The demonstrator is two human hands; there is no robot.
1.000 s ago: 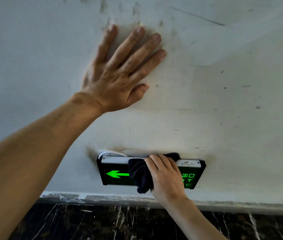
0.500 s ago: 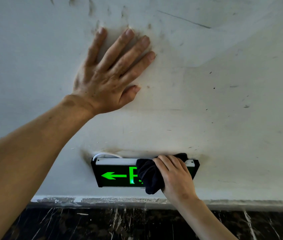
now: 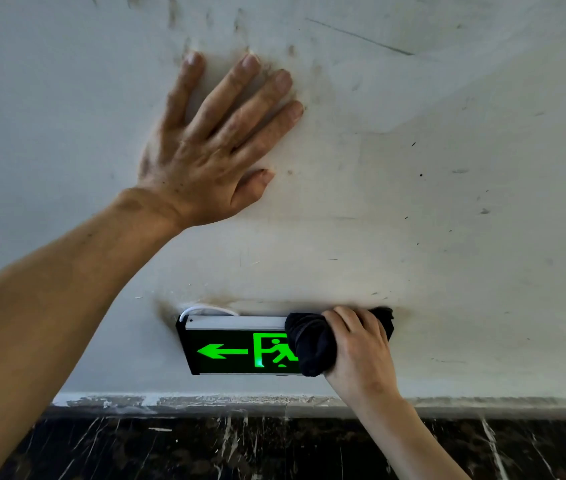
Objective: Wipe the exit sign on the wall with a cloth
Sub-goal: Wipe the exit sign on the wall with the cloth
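The exit sign [image 3: 236,351] is a black box with a green arrow and running figure, mounted low on the white wall. Its right end is hidden. My right hand [image 3: 361,348] grips a dark cloth [image 3: 311,344] and presses it against the sign's right part. My left hand [image 3: 215,143] lies flat on the wall above the sign, fingers spread, holding nothing.
The white wall [image 3: 465,202] is scuffed and smudged, with dirt marks near my left hand. A white cable [image 3: 205,309] loops out above the sign's left end. Below runs a grey ledge [image 3: 205,401], then dark marbled stone [image 3: 240,448].
My right hand has slid the cloth rightwards along the sign, uncovering the running figure. My left hand stays flat on the wall.
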